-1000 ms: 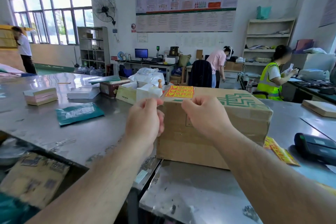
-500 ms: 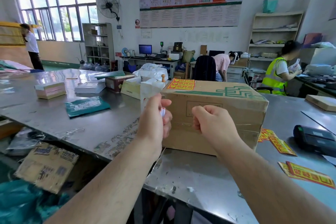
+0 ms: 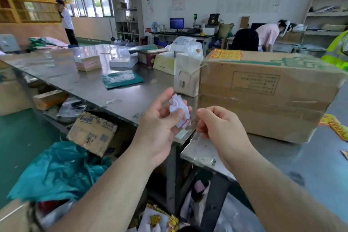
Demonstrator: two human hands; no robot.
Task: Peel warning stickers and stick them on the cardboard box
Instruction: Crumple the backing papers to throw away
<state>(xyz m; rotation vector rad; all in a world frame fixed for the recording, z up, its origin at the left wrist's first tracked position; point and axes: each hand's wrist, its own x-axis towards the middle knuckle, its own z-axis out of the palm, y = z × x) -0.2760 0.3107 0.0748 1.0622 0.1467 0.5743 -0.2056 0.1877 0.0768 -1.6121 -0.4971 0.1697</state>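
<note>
A large cardboard box (image 3: 263, 100) stands on the steel table (image 3: 84, 83), right of centre. A yellow and red warning sticker (image 3: 225, 54) lies flat on its top, near the left corner. My left hand (image 3: 162, 124) is in front of the box, over the table's front edge, and holds a crumpled white backing paper (image 3: 178, 111) with a red edge. My right hand (image 3: 218, 124) is just to its right, fingers curled shut, with nothing visible in them. More yellow stickers (image 3: 337, 126) lie on the table at the box's right end.
Small boxes (image 3: 87, 63), a green mailer (image 3: 121, 79) and a white carton (image 3: 186, 81) sit on the table left of the big box. Below the table edge are a Tempo carton (image 3: 92, 133), teal plastic (image 3: 56, 171) and scrap paper. People work at the back.
Both hands have come down and back from the box's top edge toward me. My left hand now holds a crumpled backing paper. My view has swung left and down.
</note>
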